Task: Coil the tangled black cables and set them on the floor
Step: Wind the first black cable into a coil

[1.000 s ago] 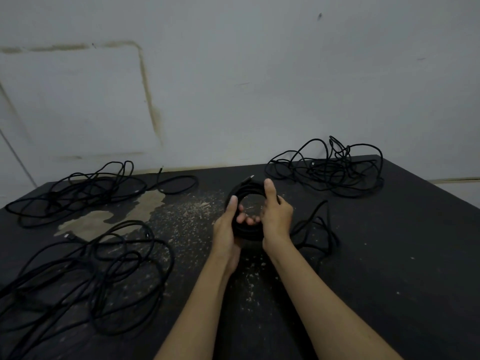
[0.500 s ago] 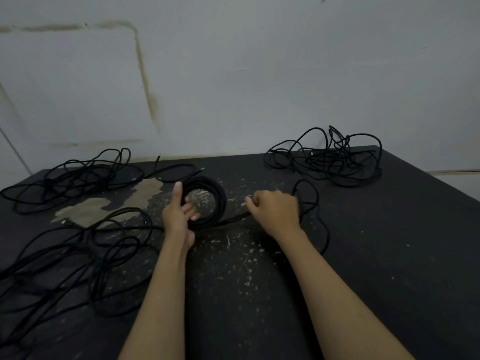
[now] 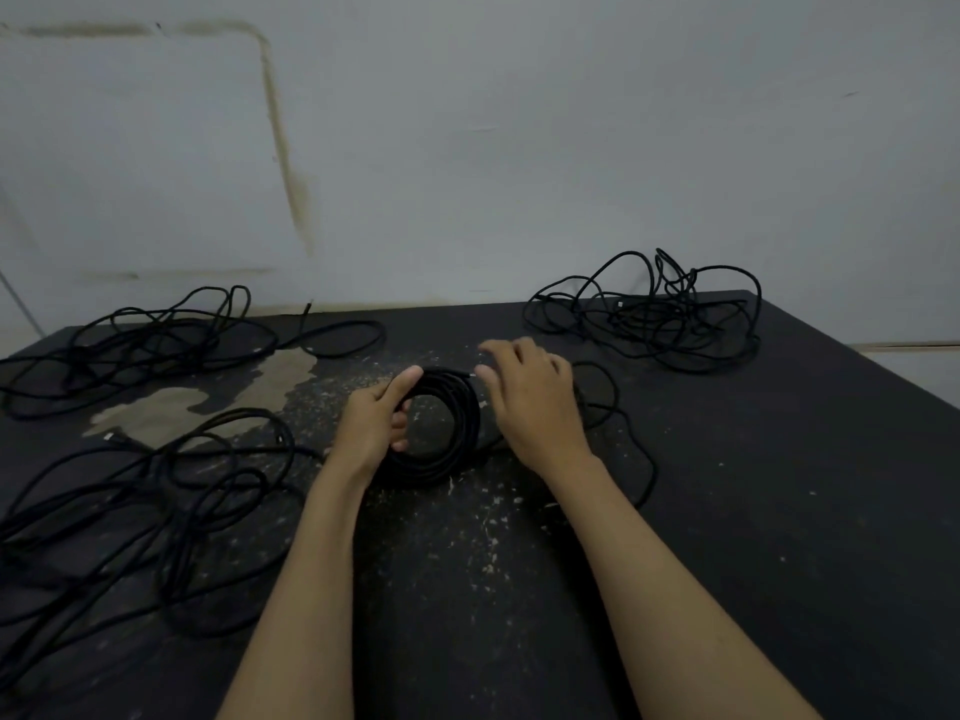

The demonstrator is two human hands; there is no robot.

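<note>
A coiled black cable lies at the centre of the dark surface. My left hand grips the coil's left side, thumb over the top and fingers inside the ring. My right hand hovers over the coil's right side with fingers spread and loosely curved; I cannot see the cable pinched in it. The coil's loose tail runs out from under my right wrist and loops to the right.
Three tangled black cable heaps lie around: back right, back left and front left. A pale worn patch and light debris mark the surface. A white wall rises just behind.
My right hand came back from the tail at the right to the coil's right side. The coil and my left hand shifted right, toward the centre of the view.
</note>
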